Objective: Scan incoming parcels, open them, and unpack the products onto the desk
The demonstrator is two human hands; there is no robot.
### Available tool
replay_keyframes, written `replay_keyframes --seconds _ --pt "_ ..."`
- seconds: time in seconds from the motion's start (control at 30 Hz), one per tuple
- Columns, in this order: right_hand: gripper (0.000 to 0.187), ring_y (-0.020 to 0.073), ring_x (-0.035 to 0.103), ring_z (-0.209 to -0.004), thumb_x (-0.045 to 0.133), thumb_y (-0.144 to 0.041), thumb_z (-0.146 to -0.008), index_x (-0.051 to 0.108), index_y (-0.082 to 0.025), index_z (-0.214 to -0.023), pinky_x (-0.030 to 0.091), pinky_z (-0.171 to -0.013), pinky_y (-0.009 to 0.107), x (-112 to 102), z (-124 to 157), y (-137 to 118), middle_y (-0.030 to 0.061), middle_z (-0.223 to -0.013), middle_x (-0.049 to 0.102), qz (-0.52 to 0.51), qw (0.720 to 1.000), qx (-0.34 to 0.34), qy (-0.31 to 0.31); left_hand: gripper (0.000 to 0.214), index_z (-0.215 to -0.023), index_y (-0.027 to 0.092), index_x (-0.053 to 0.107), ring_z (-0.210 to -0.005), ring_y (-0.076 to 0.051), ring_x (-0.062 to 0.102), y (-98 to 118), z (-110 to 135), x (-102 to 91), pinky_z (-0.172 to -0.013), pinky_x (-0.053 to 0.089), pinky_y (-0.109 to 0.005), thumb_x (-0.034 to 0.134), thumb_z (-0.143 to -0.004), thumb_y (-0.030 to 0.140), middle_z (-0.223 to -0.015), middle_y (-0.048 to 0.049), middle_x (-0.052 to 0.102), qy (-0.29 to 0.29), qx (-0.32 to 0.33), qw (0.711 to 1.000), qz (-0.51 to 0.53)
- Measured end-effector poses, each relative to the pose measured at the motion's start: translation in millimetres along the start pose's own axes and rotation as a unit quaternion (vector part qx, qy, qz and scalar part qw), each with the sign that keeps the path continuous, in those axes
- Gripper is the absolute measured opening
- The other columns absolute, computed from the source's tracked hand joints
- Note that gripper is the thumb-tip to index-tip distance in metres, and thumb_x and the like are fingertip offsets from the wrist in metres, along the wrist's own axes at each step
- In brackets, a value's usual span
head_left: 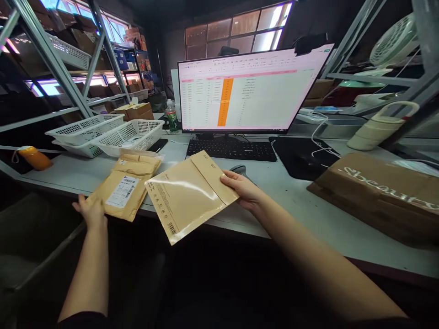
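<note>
My right hand (pixel 240 187) pinches the flap end of a flat, glossy tan mailer (pixel 185 194), thumb on top and the other fingers mostly hidden beneath. Printed symbols and a barcode run along its far-left side. This mailer is tilted above the front edge of the desk. On the left, my left hand (pixel 92 211) grips the near-left corner of a fuller tan padded envelope (pixel 118 189), some fingers showing beside its edge. A white shipping label (pixel 123 192) is stuck on that envelope. It lies partly over the desk edge, apart from the flat mailer.
White plastic baskets (pixel 132 132) stand behind the padded envelope, near a dark phone (pixel 158 145). A monitor (pixel 247 91) and keyboard (pixel 233 150) are at the back of the desk (pixel 274 201). A brown bag (pixel 377 196) lies right, an orange bottle (pixel 34 157) far left.
</note>
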State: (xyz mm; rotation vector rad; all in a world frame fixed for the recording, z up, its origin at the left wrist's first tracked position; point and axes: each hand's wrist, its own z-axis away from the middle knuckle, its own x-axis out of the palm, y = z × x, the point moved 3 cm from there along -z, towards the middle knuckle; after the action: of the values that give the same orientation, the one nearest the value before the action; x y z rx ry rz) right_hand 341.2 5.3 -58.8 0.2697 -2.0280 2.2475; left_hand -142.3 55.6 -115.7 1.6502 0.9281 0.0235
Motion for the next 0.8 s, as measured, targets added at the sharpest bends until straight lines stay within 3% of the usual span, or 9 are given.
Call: replay_keyframes --seconds 0.03,0.1,0.17,0.27,0.33,0.43,0.53,0.67,0.8 --pt "0.046 0.0217 0.074 -0.094 0.076 -0.036 -0.081 0.067 -0.020 -0.124 0.060 -0.085 0.034 2 -4 -1 0.0099 -0.113 0.076 0.009 1.000 0.001 -0.008 0.082 -0.155 0.011 0.028 -0.156 -0.044 -0.008 7 3 4.0 -0.126 0.000 -0.065 0.055 -0.084 0.043 -0.169 -0.0188 -0.001 0.029 0.009 0.999 -0.028" --pt "0.050 0.0211 0.073 -0.096 0.069 -0.034 -0.087 0.063 -0.018 -0.133 0.059 -0.085 0.034 10 -14 -4 0.0112 -0.116 0.075 0.063 0.998 -0.005 -0.026 0.068 -0.147 0.010 0.048 -0.158 -0.040 -0.010 27 11 16.3 -0.125 -0.014 -0.060 0.055 -0.088 0.044 -0.170 -0.0180 0.012 0.029 0.075 0.993 -0.083" --pt "0.051 0.0204 0.073 -0.097 0.057 -0.032 -0.095 0.056 -0.016 -0.143 0.059 -0.085 0.033 21 -27 -8 0.0115 -0.119 0.075 0.225 0.972 -0.035 -0.055 0.056 -0.136 0.015 0.061 -0.158 -0.035 0.013 51 22 36.4 -0.129 -0.003 -0.057 0.046 -0.095 0.050 -0.160 -0.0157 0.041 -0.076 0.177 0.976 -0.100" --pt "0.048 0.0233 0.071 -0.107 0.051 -0.026 -0.098 0.057 -0.015 -0.144 0.056 -0.093 0.037 38 -44 -12 0.0127 -0.126 0.072 0.498 0.860 -0.085 -0.070 0.063 -0.143 0.017 0.057 -0.146 -0.030 0.043 78 42 71.5 -0.124 0.030 -0.050 0.036 -0.099 0.057 -0.150 -0.0143 0.055 -0.295 0.239 0.922 -0.079" --pt "0.048 0.0304 0.063 -0.123 0.061 -0.024 -0.091 0.062 -0.014 -0.138 0.049 -0.106 0.043 49 -49 -12 0.0156 -0.138 0.065 0.583 0.803 -0.101 -0.068 0.064 -0.146 0.020 0.055 -0.147 -0.032 0.042 85 52 89.8 -0.124 0.030 -0.053 0.045 -0.096 0.059 -0.153 -0.0132 0.052 -0.369 0.232 0.895 -0.097" --pt "0.061 0.0403 0.054 -0.132 0.080 -0.025 -0.073 0.067 -0.013 -0.131 0.042 -0.111 0.050 62 -43 -2 0.0200 -0.139 0.062 0.649 0.747 -0.099 -0.100 0.055 -0.143 0.028 0.060 -0.153 -0.034 0.030 86 60 104.0 -0.126 0.017 -0.061 0.050 -0.096 0.055 -0.160 -0.0094 0.043 -0.385 0.241 0.875 -0.165" --pt "0.063 0.0413 0.062 -0.119 0.079 -0.015 -0.070 0.065 -0.010 -0.131 0.050 -0.101 0.050 67 -33 12 0.0234 -0.124 0.069 0.696 0.704 -0.076 -0.120 0.051 -0.144 0.030 0.059 -0.155 -0.032 0.027 83 62 106.4 -0.126 0.016 -0.061 0.044 -0.100 0.053 -0.164 -0.0080 0.037 -0.387 0.255 0.859 -0.219" --pt "0.056 0.0394 0.069 -0.107 0.058 -0.005 -0.083 0.058 -0.008 -0.139 0.053 -0.091 0.050 59 -37 11 0.0255 -0.112 0.072 0.718 0.689 -0.062 -0.076 0.050 -0.144 0.031 0.058 -0.155 -0.031 0.026 79 61 106.1 -0.127 0.017 -0.059 0.047 -0.100 0.051 -0.164 -0.0063 0.037 -0.380 0.263 0.856 -0.230" --pt "0.038 0.0353 0.069 -0.110 0.046 -0.009 -0.093 0.068 -0.010 -0.125 0.053 -0.090 0.045 38 -53 -19 0.0216 -0.117 0.073 0.685 0.723 -0.087 -0.030 0.053 -0.143 0.028 0.059 -0.155 -0.032 0.028 76 58 108.5 -0.127 0.016 -0.061 0.050 -0.097 0.054 -0.163 -0.0073 0.038 -0.370 0.258 0.869 -0.203"
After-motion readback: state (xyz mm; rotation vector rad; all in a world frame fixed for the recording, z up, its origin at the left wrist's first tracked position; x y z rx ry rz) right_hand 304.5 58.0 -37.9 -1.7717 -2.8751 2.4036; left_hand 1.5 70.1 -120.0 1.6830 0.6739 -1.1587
